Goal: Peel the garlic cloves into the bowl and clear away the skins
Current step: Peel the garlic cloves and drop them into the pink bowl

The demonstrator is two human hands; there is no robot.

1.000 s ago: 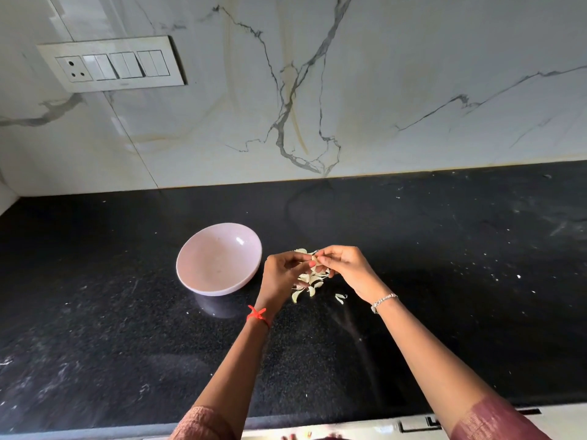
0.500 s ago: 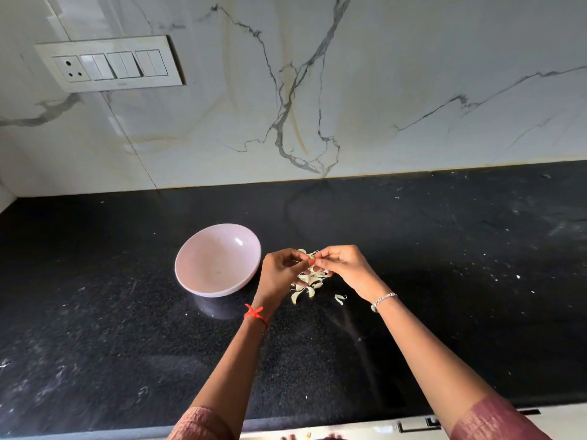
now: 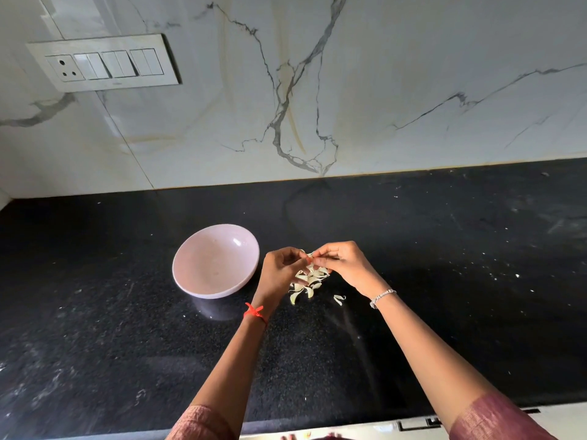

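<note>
Left hand (image 3: 281, 271) and right hand (image 3: 344, 265) pinch what seems a clove (image 3: 308, 258) between their fingertips. Skins (image 3: 306, 282) lie just below them on the worktop (image 3: 444, 281); the bowl (image 3: 216, 262) sits just beside the left hand.

We count one pink bowl (image 3: 216, 262), two hands, the left hand (image 3: 279, 271) and the right hand (image 3: 343, 265), one garlic clove (image 3: 307, 254) between them, one heap of skins (image 3: 309, 279), one stray skin (image 3: 339, 299), one switch plate (image 3: 104, 63)
</note>
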